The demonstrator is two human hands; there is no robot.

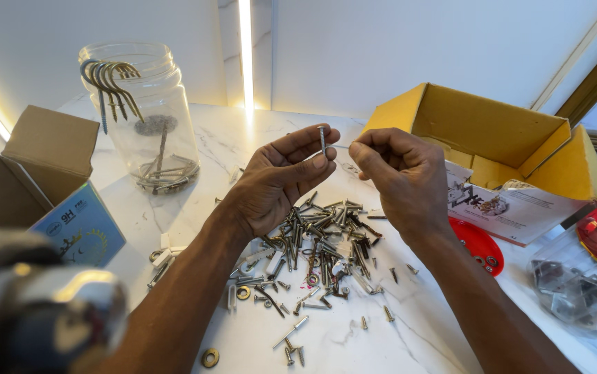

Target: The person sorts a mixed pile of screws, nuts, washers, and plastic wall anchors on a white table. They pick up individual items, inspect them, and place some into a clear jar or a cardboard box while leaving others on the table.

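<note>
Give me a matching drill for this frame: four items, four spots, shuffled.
Items:
1. glass jar
2. yellow box
3. screw pile
4. single screw

Spots:
A. pinched in the left hand, near the right hand
B. far right, open
C. far left, hooks hung on its rim
D. on the marble table below both hands

Pairs: 1-C, 2-B, 3-D, 4-A

Place: a home work corner, not a fitted workshop.
Surface: white marble-look counter (229, 138) against plain white walls.
Light: strip light (246, 48) set upright in the wall corner.
Hardware: loose pile of screws (319, 239), glass jar (142, 114) with hooks (108, 79).
Storage: cardboard boxes, brown (28, 170) and yellow (499, 131).
</note>
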